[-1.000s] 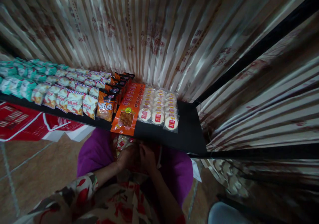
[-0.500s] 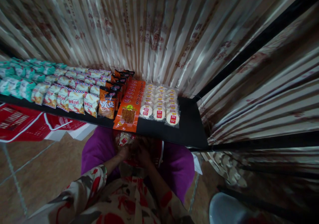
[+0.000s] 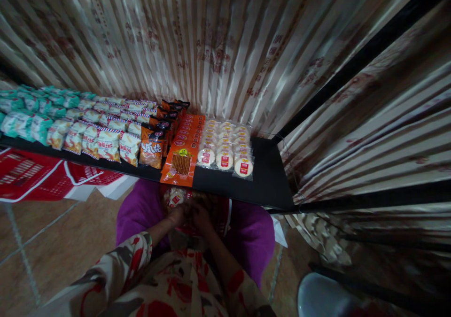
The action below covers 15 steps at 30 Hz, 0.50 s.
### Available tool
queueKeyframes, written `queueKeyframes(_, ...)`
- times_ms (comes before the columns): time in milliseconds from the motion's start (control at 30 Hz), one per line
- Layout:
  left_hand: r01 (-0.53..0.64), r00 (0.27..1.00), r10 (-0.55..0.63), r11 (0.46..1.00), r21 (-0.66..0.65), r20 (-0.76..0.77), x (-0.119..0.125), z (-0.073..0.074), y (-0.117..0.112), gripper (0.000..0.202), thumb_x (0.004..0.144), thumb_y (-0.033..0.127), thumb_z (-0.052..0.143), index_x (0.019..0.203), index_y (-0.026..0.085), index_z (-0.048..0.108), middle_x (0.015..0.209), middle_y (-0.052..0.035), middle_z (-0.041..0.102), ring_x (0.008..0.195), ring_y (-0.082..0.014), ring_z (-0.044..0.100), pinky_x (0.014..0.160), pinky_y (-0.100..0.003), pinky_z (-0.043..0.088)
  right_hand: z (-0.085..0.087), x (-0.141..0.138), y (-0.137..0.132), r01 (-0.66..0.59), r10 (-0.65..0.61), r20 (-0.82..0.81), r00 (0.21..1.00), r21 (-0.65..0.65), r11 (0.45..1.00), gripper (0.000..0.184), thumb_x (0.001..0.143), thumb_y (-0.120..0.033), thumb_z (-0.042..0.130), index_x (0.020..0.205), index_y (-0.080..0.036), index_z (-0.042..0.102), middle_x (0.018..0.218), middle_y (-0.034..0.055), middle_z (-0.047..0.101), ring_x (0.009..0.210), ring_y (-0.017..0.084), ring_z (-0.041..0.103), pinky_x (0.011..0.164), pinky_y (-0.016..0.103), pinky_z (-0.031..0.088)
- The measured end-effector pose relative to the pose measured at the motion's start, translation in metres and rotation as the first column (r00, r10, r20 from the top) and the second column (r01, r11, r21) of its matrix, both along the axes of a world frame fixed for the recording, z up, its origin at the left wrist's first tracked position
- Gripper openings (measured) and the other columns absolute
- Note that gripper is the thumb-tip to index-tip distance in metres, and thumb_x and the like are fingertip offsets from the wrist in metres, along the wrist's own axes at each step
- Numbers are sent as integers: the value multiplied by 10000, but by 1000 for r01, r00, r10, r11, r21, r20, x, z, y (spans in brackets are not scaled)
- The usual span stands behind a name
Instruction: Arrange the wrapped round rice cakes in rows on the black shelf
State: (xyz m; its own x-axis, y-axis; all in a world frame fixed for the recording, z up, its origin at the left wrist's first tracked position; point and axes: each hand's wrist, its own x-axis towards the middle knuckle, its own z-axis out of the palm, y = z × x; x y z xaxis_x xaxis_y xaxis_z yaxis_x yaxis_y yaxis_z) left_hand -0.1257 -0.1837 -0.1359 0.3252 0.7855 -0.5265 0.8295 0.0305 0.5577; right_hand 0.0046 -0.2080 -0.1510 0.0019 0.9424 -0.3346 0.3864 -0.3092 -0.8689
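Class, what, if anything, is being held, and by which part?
It cannot be told: the left hand and right hand are close together in shadow. A white packet shows just beyond the left hand, but no grip is visible.

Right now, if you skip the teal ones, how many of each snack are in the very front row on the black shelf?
Striped white bags: 5
Orange bag: 1
Flat orange pack: 1
Round packs: 3
Total: 10
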Motion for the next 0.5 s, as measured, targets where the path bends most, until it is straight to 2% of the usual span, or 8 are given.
queueKeyframes(167, -84, 996, 84, 996, -22, 4, -2, 4, 2, 334, 876, 245, 439, 1174, 151, 555, 1118, -132, 626, 1038, -229, 573, 885, -322, 413, 11, -1, 1, 34, -30, -52, 998, 63, 997, 385, 758, -124, 369, 987, -183, 674, 1015, 53, 689, 958, 167, 628, 918, 308, 456)
queueKeyframes(367, -143, 978, 153, 987, -79, 140, -3, 14, 4, 379, 781, 196, 548, 1156, 237, 583, 1136, -47, 636, 1077, -202, 553, 913, -278, 401, 23, 10, 4, 55, -58, 25, 998, 123, 991, 353, 758, -133, 403, 998, -179, 658, 1047, 58, 678, 1003, 167, 606, 949, 314, 423)
queueKeyframes(500, -207, 936, 241, 966, -153, 257, -3, 20, 3, 338, 743, 188, 559, 1073, 202, 634, 1048, -44, 672, 1024, -222, 573, 881, -305, 430, 29, 17, 3, 67, -77, 68, 995, 139, 988, 338, 757, -159, 439, 1029, -194, 637, 1067, 48, 669, 1018, 174, 598, 956, 332, 418)
